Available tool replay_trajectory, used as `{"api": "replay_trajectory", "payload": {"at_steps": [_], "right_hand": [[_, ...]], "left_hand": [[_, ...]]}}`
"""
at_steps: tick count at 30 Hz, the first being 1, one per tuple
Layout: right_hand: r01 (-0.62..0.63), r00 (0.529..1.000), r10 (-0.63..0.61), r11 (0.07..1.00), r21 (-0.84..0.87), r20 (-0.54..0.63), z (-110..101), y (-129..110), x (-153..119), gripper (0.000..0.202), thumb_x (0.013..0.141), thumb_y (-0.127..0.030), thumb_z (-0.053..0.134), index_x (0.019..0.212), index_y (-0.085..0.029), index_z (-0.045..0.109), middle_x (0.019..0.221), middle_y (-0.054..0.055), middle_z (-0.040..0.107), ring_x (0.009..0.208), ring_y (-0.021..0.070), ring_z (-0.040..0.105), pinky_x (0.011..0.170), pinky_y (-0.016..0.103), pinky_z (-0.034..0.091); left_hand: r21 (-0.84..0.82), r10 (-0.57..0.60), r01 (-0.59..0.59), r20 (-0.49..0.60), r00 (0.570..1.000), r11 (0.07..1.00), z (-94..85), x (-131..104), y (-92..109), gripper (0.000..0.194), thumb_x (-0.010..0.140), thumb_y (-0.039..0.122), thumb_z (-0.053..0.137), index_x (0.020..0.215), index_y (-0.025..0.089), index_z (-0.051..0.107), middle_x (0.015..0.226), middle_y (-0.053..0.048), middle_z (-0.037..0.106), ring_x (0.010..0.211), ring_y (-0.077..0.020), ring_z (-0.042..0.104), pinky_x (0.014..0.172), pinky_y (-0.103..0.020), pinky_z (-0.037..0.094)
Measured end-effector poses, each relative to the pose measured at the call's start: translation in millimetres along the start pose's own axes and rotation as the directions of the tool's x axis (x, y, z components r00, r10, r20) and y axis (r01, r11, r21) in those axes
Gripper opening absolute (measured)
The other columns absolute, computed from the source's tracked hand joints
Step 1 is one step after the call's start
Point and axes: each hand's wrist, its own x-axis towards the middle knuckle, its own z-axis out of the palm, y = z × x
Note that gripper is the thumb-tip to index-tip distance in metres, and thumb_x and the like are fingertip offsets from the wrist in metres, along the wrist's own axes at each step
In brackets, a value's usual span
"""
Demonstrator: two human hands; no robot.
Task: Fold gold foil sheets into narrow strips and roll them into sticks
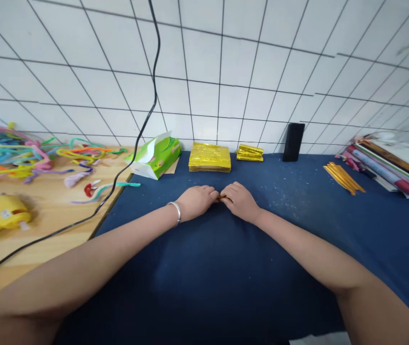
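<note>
My left hand (195, 202), with a silver bangle at the wrist, and my right hand (240, 203) meet over the dark blue cloth (204, 268). Both are closed, fingers curled down, on a thin gold paper strip (221, 197). Only a short brownish-gold bit shows between them; the rest is hidden under the fingers. Just beyond my hands lies a stack of shiny gold foil paper (210, 158). To its right sits a small bundle of folded gold foil (249, 153). Several narrow gold paper strips (343, 178) lie farther right.
A green tissue pack (163, 155) stands at the back left, and a black phone-like slab (293, 142) leans on the tiled wall. A black cable (137, 143) hangs across the left side. A yellow glue gun (3, 215) and colourful pipe cleaners (13, 153) cover the wooden surface. Books (394, 165) are stacked right.
</note>
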Motion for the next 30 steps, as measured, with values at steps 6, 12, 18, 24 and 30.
{"api": "replay_trajectory", "payload": {"at_steps": [6,12,18,24,30], "right_hand": [[-0.335,0.905,0.423,0.779,0.531,-0.051,-18.2,-7.1,-23.3,0.031,0.079,-0.028,0.055,0.109,-0.021,0.049,0.089,0.001,0.058,0.078,0.0128,0.054,0.073,0.028,0.044],[-0.375,0.85,0.527,0.592,0.714,0.009,-34.9,-19.3,-51.2,0.025,0.084,-0.032,0.047,0.104,-0.02,0.054,0.087,0.001,0.059,0.074,0.011,0.055,0.07,0.026,0.046],[-0.407,0.818,0.57,0.471,0.783,0.082,-31.6,-15.4,-53.0,0.02,0.082,-0.023,0.044,0.097,-0.02,0.057,0.08,0.0,0.06,0.068,0.0103,0.056,0.065,0.025,0.046],[-0.443,0.792,0.597,0.416,0.794,0.129,-28.9,-12.5,-50.0,0.021,0.077,-0.016,0.043,0.093,-0.019,0.056,0.075,0.0,0.06,0.064,0.01,0.055,0.061,0.024,0.046],[-0.42,0.807,0.575,0.404,0.813,0.131,-29.4,-14.9,-48.8,0.02,0.078,-0.017,0.046,0.098,-0.019,0.051,0.076,-0.001,0.058,0.063,0.009,0.055,0.061,0.024,0.048]], "left_hand": [[-0.07,-0.191,0.188,-0.04,0.981,0.98,-8.8,19.7,24.9,0.026,0.095,0.032,0.026,0.099,0.017,0.046,0.09,-0.006,0.062,0.073,-0.0174,0.063,0.057,-0.025,0.04],[-0.124,-0.144,0.14,-0.025,0.989,0.982,-1.5,31.9,53.1,0.02,0.094,0.027,0.028,0.1,0.019,0.044,0.093,-0.005,0.062,0.074,-0.0177,0.063,0.057,-0.025,0.039],[-0.119,-0.137,0.14,0.032,0.99,0.983,6.6,30.8,57.5,0.021,0.094,0.028,0.026,0.097,0.019,0.044,0.092,-0.005,0.061,0.073,-0.0178,0.063,0.054,-0.025,0.039],[-0.114,-0.118,0.124,0.057,0.991,0.986,5.5,28.7,55.9,0.023,0.094,0.03,0.026,0.1,0.019,0.045,0.093,-0.005,0.061,0.073,-0.0176,0.062,0.053,-0.024,0.038],[-0.336,-0.09,0.091,0.02,0.996,0.938,0.9,25.2,51.8,0.029,0.095,0.037,0.023,0.096,0.019,0.046,0.085,-0.002,0.059,0.07,-0.0142,0.058,0.06,-0.024,0.038]]}}
